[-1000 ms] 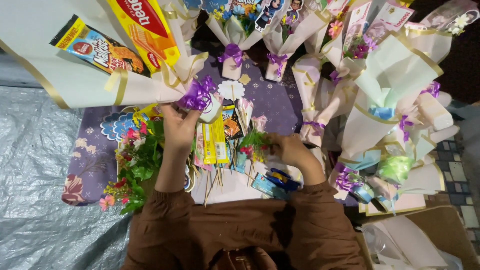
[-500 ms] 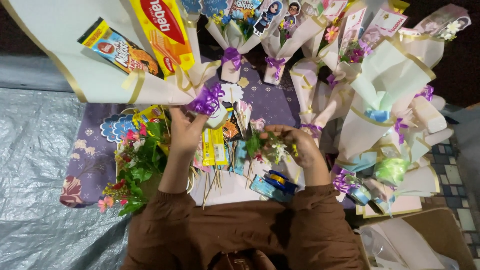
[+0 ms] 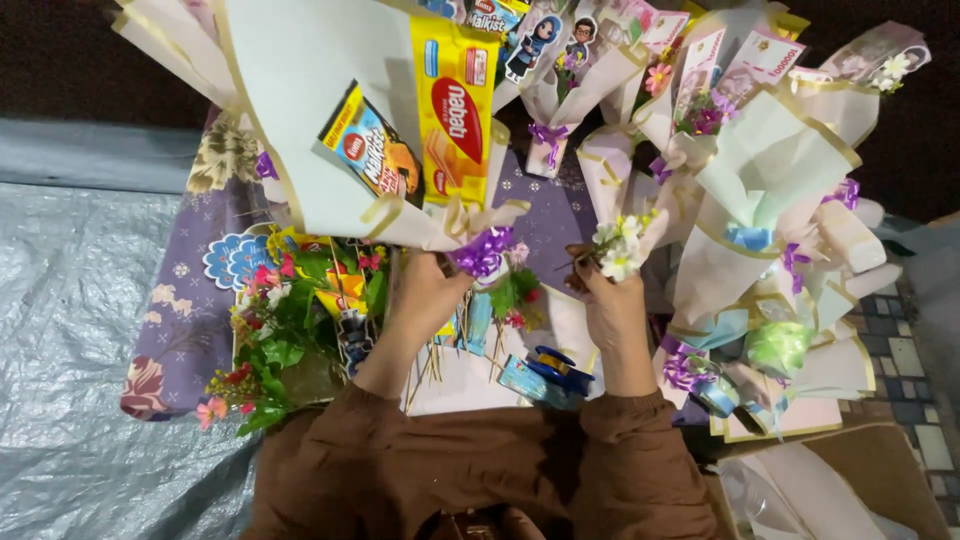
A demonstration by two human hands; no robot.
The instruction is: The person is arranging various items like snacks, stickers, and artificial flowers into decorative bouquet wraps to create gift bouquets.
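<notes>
My left hand (image 3: 425,290) grips the neck of a large snack bouquet (image 3: 330,130), a cream paper cone with gold trim that holds a yellow wafer pack and an orange snack pack, tied with a purple ribbon bow (image 3: 483,250). The bouquet is raised and tilts away to the upper left. My right hand (image 3: 612,305) pinches a small sprig of white and pale yellow artificial flowers (image 3: 618,245) to the right of the bow, a little apart from the cone. Both arms wear brown sleeves.
Several finished cream and mint paper bouquets (image 3: 770,170) crowd the right and top. Artificial green leaves with red and pink flowers (image 3: 275,340) lie at the left on a purple floral cloth (image 3: 180,330). A blue tape dispenser (image 3: 555,370) lies between my arms. Grey plastic sheeting (image 3: 70,380) covers the left.
My left hand has lifted the big bouquet higher and turned it to the right. My right hand picked up the white flower sprig from the pile and raised it beside the bow.
</notes>
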